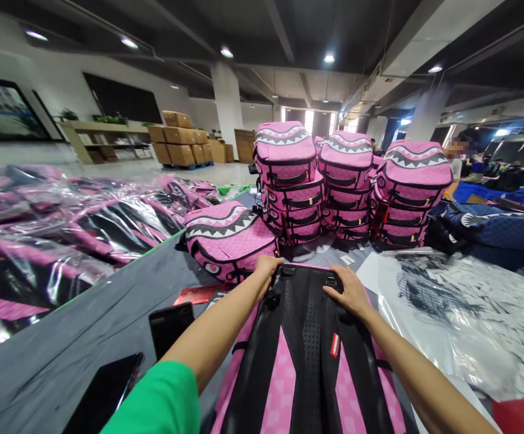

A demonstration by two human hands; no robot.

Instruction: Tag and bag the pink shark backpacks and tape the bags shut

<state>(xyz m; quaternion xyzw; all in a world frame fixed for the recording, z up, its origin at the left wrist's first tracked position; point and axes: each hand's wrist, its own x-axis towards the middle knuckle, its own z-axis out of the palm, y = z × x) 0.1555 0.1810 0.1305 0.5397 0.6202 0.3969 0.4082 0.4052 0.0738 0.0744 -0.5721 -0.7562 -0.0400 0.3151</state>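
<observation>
A pink and black backpack (311,319) lies before me with its black padded back and straps facing up. A small red label (335,345) sits on its right strap. At the far left corner, my left hand (268,269) is closed on the edge, its fingertips partly hidden. My right hand (349,292) grips the far right corner, thumb on top near the strap buckle and fingers over the edge. Just beyond my left hand rests another pink backpack (230,238) with a shark-teeth print.
Stacked pink backpacks (289,175) stand at the back of the grey-covered table (108,319). Two dark phones (171,328) lie at left. Plastic-wrapped backpacks (121,226) fill the far left. Clear plastic (452,319) spreads at right, near dark blue bags (506,229). A person (456,166) stands behind.
</observation>
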